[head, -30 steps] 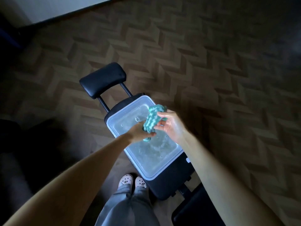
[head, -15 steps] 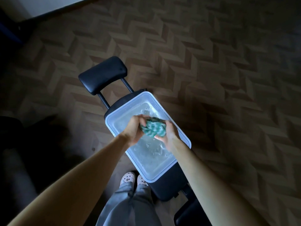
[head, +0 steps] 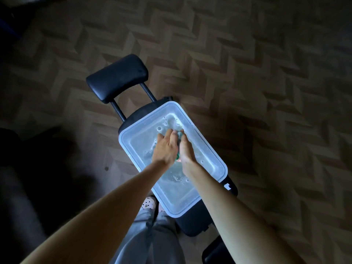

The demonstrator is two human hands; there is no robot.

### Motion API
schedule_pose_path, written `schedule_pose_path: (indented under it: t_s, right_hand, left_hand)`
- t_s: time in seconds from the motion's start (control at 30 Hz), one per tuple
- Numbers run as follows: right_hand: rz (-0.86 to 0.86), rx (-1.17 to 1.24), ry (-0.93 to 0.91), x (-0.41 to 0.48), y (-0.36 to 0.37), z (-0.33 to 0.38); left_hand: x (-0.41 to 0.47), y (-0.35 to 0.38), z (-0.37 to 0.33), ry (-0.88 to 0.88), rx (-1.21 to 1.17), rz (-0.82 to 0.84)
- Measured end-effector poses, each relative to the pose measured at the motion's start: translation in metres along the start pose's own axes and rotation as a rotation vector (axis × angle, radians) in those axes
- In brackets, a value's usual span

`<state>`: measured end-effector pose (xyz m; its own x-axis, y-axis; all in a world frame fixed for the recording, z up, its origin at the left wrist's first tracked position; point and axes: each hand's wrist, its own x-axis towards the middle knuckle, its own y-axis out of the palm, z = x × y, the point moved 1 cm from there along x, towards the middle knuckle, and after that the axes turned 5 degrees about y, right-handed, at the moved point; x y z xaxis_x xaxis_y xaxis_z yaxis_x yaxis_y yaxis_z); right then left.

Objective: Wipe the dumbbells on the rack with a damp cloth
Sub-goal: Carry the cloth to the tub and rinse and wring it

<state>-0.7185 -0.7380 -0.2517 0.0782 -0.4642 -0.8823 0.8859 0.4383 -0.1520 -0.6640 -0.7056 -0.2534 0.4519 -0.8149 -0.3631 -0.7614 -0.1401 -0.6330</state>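
While both hands meet over the water: a person looks straight down at a tub on a padded bench.
Container: a clear plastic tub, long and rectangular, lies on the black bench, running from far left to near right.
Contents: cloudy water with small bubbles, gathered mostly toward the tub's far end.
Cloth: a green cloth, mostly hidden, is pressed between the two hands above the water.
Left hand: the left hand is closed around the cloth, fingers curled over it.
Right hand: the right hand cups the cloth from the right, fingers wrapped against it.
Bench: a separate black pad stands on two rods beyond the far end.
Floor: dim herringbone wood floor all around.
Near edge: grey trousers and pale clogs left of the bench.
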Motion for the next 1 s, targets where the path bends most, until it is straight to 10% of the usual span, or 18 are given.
schedule_pose_path:
  t_s: [0.57,1.0]
  right_hand:
    - [-0.050,0.292,0.039,0.032,-0.001,-0.003]
    - [0.005,0.018,-0.158,0.022,-0.006,-0.006]
  left_hand:
    - [0.015,0.008,-0.016,-0.235,-0.343,-0.135]
    - [0.015,0.006,-0.018,-0.581,-0.581,-0.176]
